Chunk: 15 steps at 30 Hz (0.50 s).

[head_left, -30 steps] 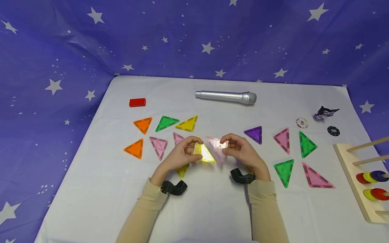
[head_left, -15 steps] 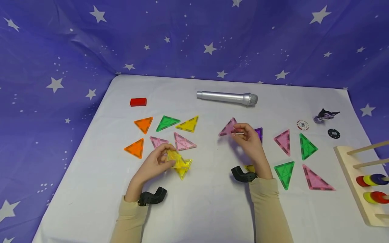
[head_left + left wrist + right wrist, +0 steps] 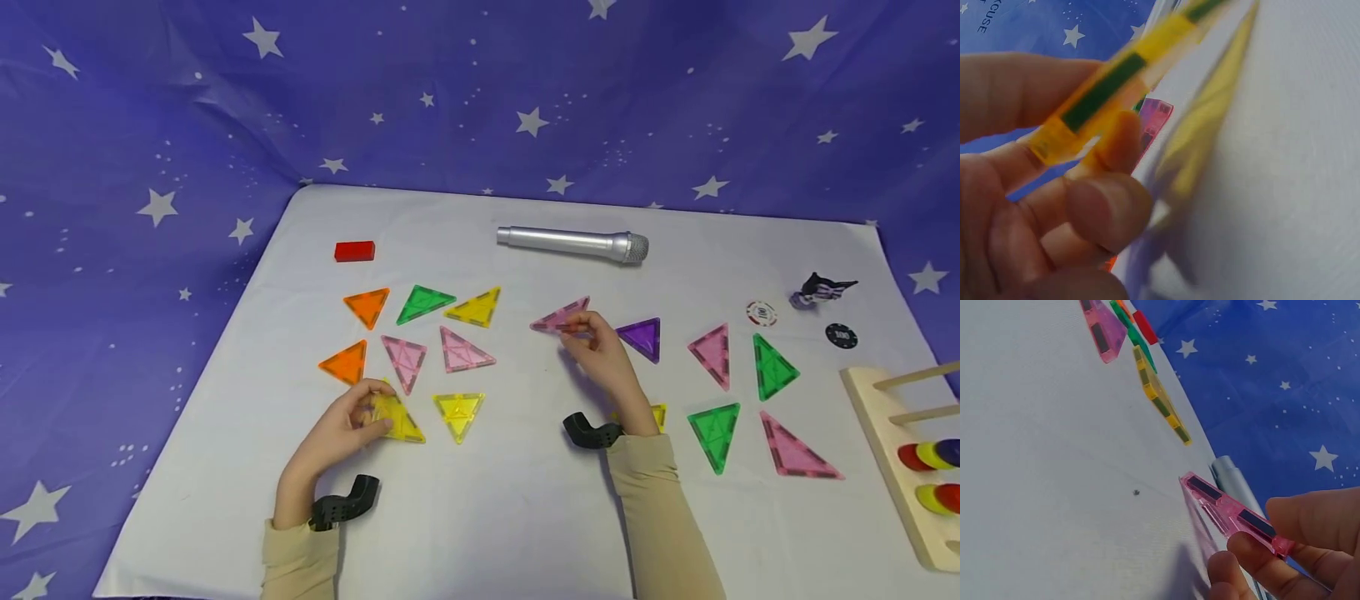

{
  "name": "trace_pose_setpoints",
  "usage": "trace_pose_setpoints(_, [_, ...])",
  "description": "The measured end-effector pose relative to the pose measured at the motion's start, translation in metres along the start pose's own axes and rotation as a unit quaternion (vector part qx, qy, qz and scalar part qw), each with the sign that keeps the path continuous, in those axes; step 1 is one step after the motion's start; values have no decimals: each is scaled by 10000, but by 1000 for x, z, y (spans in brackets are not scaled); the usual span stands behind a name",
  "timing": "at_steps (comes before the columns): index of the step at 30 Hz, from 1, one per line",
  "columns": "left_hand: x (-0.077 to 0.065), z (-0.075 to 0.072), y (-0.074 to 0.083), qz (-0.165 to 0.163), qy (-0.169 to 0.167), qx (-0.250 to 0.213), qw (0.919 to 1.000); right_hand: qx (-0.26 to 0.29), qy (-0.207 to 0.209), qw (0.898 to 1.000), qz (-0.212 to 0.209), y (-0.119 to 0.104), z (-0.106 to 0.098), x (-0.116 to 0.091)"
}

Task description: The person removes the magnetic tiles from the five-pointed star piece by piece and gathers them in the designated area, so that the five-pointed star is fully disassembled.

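On the left, my left hand holds a yellow translucent triangular magnetic tile by one edge. The left wrist view shows this yellow tile tilted above the white cloth, its yellow shadow beside it. My right hand pinches a pink triangular magnetic tile near the table's middle. In the right wrist view the pink tile lies between thumb and fingers, one corner close to the cloth. Another yellow tile lies flat right of the left hand, and a purple tile beside the right hand.
Several more tiles lie on both sides, including an orange tile and a green tile. Farther back are a red block and a silver toy microphone. Poker chips, a small figure and a wooden ring rack stand right.
My hands have moved apart from the middle. The left has carried its yellow tile left and nearer me; the right has taken its pink tile farther back.
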State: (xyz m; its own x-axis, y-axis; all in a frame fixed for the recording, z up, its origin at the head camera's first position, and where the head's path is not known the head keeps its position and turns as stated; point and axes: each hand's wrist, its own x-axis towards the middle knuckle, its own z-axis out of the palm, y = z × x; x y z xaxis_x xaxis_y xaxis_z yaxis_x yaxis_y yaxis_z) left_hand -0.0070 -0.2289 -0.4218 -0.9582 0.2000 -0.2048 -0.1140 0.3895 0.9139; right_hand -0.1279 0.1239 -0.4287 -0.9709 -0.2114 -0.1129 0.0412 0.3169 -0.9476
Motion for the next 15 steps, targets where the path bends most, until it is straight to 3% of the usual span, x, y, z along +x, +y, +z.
trace_pose_setpoints(6, [4,3,7,84,10,1138,9935,-626,58,9980,36,3,-2,-3])
trace_pose_setpoints(11, [2,6,16,-212,251,2342,9716,-865,-144,9961,23,1,-2,-5])
trace_pose_setpoints(15, [-1,7,23,-350,399,2763,9596,-1013,-413,9939,126,-5,-4,-15])
